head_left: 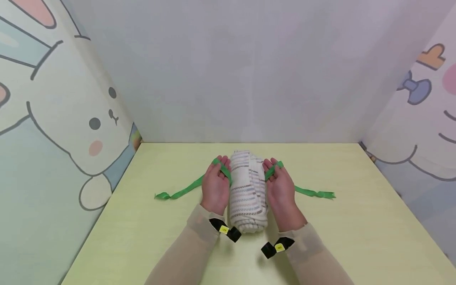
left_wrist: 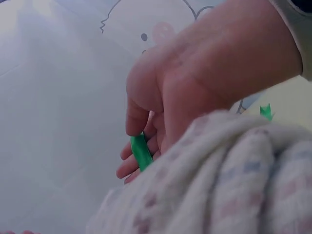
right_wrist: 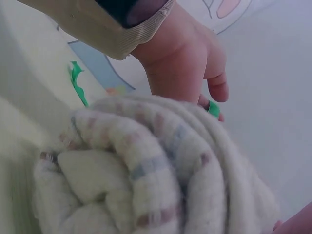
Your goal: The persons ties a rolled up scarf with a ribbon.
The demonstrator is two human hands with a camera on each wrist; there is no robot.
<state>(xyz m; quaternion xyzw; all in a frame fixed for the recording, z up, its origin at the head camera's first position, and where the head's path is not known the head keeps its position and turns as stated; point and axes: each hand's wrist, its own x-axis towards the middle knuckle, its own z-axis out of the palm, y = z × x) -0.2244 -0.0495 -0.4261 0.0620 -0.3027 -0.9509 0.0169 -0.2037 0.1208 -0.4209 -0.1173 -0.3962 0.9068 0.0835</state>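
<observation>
Currently, a green ribbon tail (head_left: 187, 190) lies on the table (head_left: 117, 237) at nine o'clock from a rolled striped cloth (head_left: 244, 194). Nearer, also at nine, the left hand (head_left: 215, 187) pinches ribbon between thumb and fingers. The roll itself lies between the hands, lengthwise from twelve to six. At three o'clock, the right hand (head_left: 280, 190) pinches ribbon likewise; beyond it trails a second ribbon tail (head_left: 316, 193).

On the table (head_left: 124, 237), low centre, a rolled towel (head_left: 244, 198) is flanked by the left hand (head_left: 216, 190) and right hand (head_left: 280, 192); green ribbon (head_left: 194, 185) is held in each. A cartoon rabbit (head_left: 67, 126) is printed at the upper left of the frame.
</observation>
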